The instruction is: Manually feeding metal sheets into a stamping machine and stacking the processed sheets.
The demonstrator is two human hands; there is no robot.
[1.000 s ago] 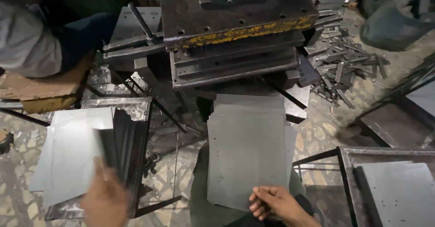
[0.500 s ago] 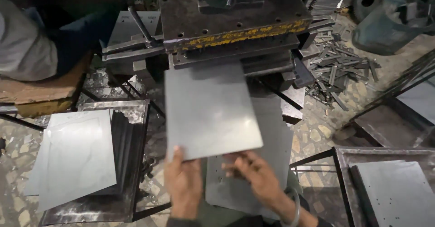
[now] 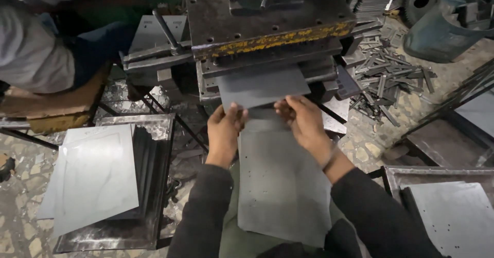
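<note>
Left hand (image 3: 225, 134): closed on the near left corner of the grey metal sheet (image 3: 262, 87), thumb on top, fingers curled under and hidden beneath the sheet.

Right hand (image 3: 304, 121): closed on the near right corner of the same sheet, fingers bent over the top face; underside contact hidden.

Grey metal sheet: held flat and roughly level, far part pushed into the slot of the press (image 3: 267, 31), between the heavy upper block with chipped yellow paint along its front edge and the stacked lower plates. Far edge of the sheet concealed inside the slot; depth of insertion cannot be told.

Second flat sheet (image 3: 283, 186): lying below the hands, in front of the press, running toward the near edge of the view; near end partly covered by the dark sleeves. Small punched holes faintly visible on its surface.

Left metal tray (image 3: 159, 129): on the floor to the left, holding a stack of plain sheets (image 3: 95, 175) resting tilted; lower sheets mostly hidden under the top one.

Right metal tray (image 3: 437, 173): at the lower right corner, holding punched sheets (image 3: 458, 217), cut off by the frame edge.

Scrap strips (image 3: 386, 78): heaped on the floor right of the press.

Another person (image 3: 36, 57): at the upper left, only a grey sleeve and dark clothing visible, remainder cut off.
</note>
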